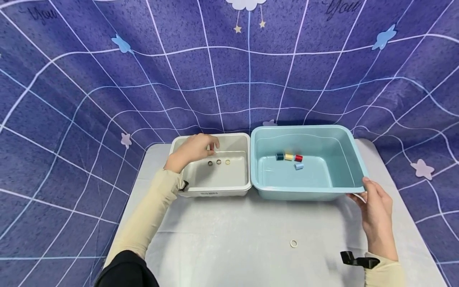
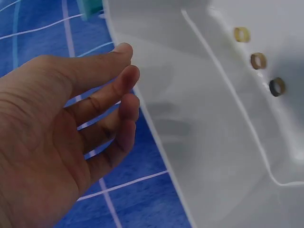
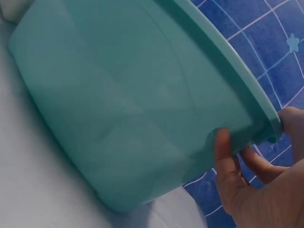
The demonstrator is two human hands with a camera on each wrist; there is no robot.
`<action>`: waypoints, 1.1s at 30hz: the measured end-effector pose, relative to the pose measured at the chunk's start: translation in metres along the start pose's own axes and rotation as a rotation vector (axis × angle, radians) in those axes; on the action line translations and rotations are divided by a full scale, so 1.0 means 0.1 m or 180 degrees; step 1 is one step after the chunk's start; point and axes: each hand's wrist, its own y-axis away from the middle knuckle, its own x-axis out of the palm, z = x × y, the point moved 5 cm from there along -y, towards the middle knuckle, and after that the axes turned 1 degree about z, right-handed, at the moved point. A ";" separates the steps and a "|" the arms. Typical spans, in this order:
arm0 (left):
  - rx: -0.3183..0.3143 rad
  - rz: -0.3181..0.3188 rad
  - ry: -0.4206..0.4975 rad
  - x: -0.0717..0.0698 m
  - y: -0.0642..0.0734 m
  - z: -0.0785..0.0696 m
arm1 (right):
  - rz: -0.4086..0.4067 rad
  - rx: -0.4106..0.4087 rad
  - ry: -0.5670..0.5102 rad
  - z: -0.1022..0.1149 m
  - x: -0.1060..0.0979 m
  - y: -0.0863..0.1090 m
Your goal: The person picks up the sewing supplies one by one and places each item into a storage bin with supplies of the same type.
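My left hand [image 1: 195,149] hovers over the left rear part of a white plastic bin [image 1: 216,177], its fingers loosely bent with nothing between them. Three small rings [image 1: 218,162] lie in a row on that bin's floor; the left wrist view shows a gold ring [image 2: 242,34], a brownish ring [image 2: 258,61] and a dark ring [image 2: 277,87]. At the front right corner of the teal bin [image 1: 305,195], my right hand [image 1: 378,207] grips the rim. The right wrist view has the thumb at the rim and fingers against the outer wall [image 3: 137,137].
Inside the teal bin lie several thread spools: a dark spool [image 1: 279,157], a yellow spool [image 1: 288,157], a red spool [image 1: 298,158] and a light blue spool [image 1: 299,166]. One pale ring [image 1: 293,243] lies on the white tabletop [image 1: 229,239]. A blue-purple curtain [image 1: 229,67] hangs behind.
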 end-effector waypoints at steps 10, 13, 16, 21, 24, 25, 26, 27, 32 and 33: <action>0.0005 -0.0345 0.0215 -0.20 0.27 -0.25 | 0.0179 -0.0029 -0.0211 0.13 0.02 0.05; 0.0036 -0.0521 0.0337 -0.21 0.37 -0.34 | 0.0245 -0.0031 -0.0260 0.16 0.03 0.06; 0.0047 -0.0712 0.0608 -0.17 0.49 -0.41 | 0.0269 -0.0042 -0.0227 0.18 0.04 0.08; 0.0072 -0.0841 0.1073 -0.04 0.67 -0.54 | 0.0297 -0.0050 -0.0286 0.19 0.05 0.08; 0.0087 -0.0915 0.1214 0.04 0.77 -0.61 | 0.0323 -0.0063 -0.0314 0.19 0.05 0.09; 0.0079 -0.0947 0.1251 0.07 0.80 -0.62 | 0.0322 -0.0063 -0.0322 0.19 0.05 0.09; 0.0072 -0.0978 0.1299 0.10 0.82 -0.62 | 0.0321 -0.0058 -0.0335 0.18 0.05 0.09; 0.0067 -0.1008 0.1346 0.13 0.85 -0.63 | 0.0320 -0.0053 -0.0334 0.18 0.05 0.09; 0.0030 -0.1096 0.1633 0.31 0.97 -0.68 | 0.0288 -0.0010 -0.0348 0.14 0.02 0.10; 0.0037 -0.1100 0.1690 0.34 0.99 -0.70 | 0.0290 -0.0002 -0.0340 0.14 0.02 0.10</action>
